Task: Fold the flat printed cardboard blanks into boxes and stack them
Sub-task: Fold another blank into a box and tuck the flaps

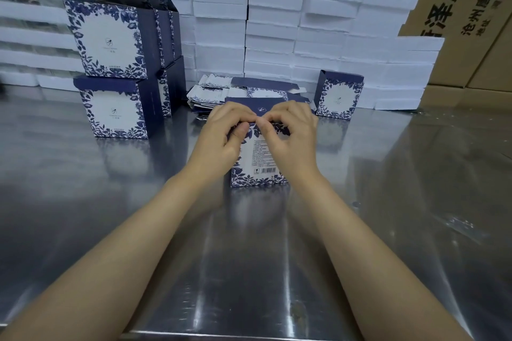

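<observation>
The half-formed box (259, 163) stands upright on the steel table (388, 202), near the middle and just this side of the pile of flat blanks (241, 90). Its barcode panel faces the person. Both hands are up at its top rim. The left hand (221, 135) and right hand (293, 133) have their fingers curled, and the fingertips meet in the middle, pinching the edge of the dark blue top flap. The left thumb presses on the near face. I can't tell whether the flap is tucked in or only bent over, because the knuckles hide the seam. It looks like thin printed card: very light, stiff across each panel, and ready to bend only along its scored creases. The smooth print could slip under dry fingers, and I'd expect a squeeze mid-panel to dent a wall. The best hold looks to be where the hands are now, on edges and creases close to the flap, with the table steadying the base. To the left, the stack of finished boxes (110, 69) rises two high. One finished box (339, 95) sits alone to the right, with white foam trays (277, 22) banked behind.
</observation>
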{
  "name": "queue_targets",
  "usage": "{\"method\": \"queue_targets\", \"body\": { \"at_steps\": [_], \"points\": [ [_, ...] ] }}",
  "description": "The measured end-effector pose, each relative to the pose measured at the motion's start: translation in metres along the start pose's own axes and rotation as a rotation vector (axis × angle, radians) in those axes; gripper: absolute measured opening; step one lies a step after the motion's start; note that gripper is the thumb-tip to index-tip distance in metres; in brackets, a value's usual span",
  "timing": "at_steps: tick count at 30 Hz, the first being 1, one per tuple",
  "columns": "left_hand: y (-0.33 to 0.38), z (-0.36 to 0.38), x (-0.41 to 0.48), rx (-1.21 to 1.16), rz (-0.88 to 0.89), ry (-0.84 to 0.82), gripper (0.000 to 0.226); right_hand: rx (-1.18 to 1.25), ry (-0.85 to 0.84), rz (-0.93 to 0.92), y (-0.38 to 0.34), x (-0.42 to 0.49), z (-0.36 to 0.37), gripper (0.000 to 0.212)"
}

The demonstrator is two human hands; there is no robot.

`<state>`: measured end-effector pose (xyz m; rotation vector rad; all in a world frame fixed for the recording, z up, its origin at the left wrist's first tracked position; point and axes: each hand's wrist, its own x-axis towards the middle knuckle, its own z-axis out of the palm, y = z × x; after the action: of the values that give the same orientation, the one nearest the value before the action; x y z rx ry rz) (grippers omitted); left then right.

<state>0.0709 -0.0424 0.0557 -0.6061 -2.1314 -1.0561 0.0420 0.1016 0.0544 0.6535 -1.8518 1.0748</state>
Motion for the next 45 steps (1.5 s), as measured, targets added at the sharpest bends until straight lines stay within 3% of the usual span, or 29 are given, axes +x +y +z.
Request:
{"method": "queue_targets", "body": {
  "at_steps": [6,17,23,27,31,34,40,45],
  "points": [
    [0.002,0.0,0.001,-0.027,-0.027,0.011,0.022,-0.034,0.052,-0.016,0.002,0.001,0.005,0.013],
    [0.003,0.0,0.002,-0.042,-0.045,-0.007,0.022,-0.004,-0.033,-0.016,0.019,0.002,-0.007,0.01],
    [0.001,0.0,0.001,-0.036,-0.033,-0.001,0.021,-0.037,0.005,0.003,0.026,0.0,-0.009,0.029],
    [0.0,0.003,0.0,-0.035,-0.025,0.011,0.022,0.005,0.04,0.045,0.024,0.001,-0.007,0.04],
    [-0.001,0.002,0.001,-0.026,-0.022,-0.004,0.024,0.107,0.072,0.211,0.027,0.006,-0.014,0.051],
    [-0.002,0.001,0.001,-0.02,-0.016,-0.01,0.025,0.188,0.084,0.311,0.033,0.007,-0.02,0.049],
    [-0.002,0.002,0.0,-0.017,-0.014,-0.007,0.024,0.168,0.119,0.307,0.029,0.002,-0.017,0.038],
    [-0.002,0.002,0.0,-0.027,-0.016,-0.006,0.024,0.214,0.162,0.34,0.032,0.006,-0.023,0.044]
  ]
}}
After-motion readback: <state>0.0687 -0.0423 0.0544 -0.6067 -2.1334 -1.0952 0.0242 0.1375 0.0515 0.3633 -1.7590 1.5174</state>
